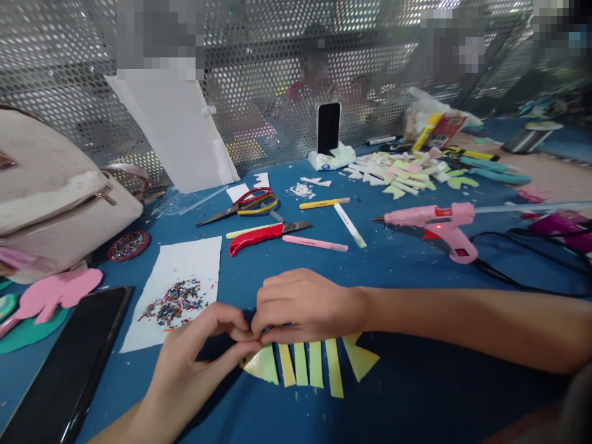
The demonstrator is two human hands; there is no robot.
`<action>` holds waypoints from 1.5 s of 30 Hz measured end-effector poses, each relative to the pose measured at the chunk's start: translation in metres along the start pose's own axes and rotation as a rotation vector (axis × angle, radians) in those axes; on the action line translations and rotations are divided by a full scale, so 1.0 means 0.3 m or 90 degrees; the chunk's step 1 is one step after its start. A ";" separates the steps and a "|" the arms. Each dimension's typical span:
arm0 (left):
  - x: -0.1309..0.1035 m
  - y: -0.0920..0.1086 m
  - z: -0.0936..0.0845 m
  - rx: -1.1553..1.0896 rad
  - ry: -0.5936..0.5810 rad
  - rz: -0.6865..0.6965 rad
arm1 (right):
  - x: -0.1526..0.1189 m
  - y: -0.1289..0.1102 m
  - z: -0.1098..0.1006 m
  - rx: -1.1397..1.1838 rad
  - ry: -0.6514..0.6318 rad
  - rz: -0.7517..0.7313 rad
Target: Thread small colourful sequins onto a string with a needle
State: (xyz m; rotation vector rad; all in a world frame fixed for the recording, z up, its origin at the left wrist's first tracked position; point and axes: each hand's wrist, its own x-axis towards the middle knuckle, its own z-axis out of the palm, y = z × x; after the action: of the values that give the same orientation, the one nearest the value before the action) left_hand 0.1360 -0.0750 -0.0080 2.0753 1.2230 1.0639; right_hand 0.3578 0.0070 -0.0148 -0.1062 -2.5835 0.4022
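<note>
A fish-skeleton shape [314, 364] in pale yellow and green lies below my hands. Its pointed head with a dark eye faces left, several strips stand as ribs, and a tail flares at the right. My left hand [197, 351] is closed, thumb and fingertips pinched together at the top of the head. Against those fingertips press the curled fingers of my right hand [303, 305], which covers the upper part of the fish. Whatever sits between the fingertips is hidden. A white sheet [194, 259] with a heap of colourful beads [178, 302] lies beside my left hand.
Beyond my hands lie a red utility knife [256, 239], scissors [238, 205] and several markers [315, 243]. A pink glue gun [435, 219], its light on, trails a black cable at right. A phone [69, 364] and a bag [60, 191] occupy the left; foam scraps [398, 169] pile behind.
</note>
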 end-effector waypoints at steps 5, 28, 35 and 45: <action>-0.008 -0.010 0.000 -0.027 -0.011 -0.016 | -0.001 -0.001 0.000 0.032 0.026 0.034; -0.001 -0.021 -0.012 -0.014 -0.056 -0.016 | -0.007 0.004 -0.006 0.074 0.011 0.099; -0.009 -0.035 -0.008 -0.037 -0.013 -0.050 | -0.007 0.024 -0.016 0.162 0.016 0.121; -0.005 -0.037 -0.016 -0.057 -0.006 -0.032 | -0.002 0.000 -0.031 0.171 0.105 0.178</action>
State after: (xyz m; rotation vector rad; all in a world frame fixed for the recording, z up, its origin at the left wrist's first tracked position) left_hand 0.1263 -0.0709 -0.0139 1.9704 1.1941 1.0651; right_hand 0.3629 0.0093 -0.0075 -0.3905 -2.3331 0.8034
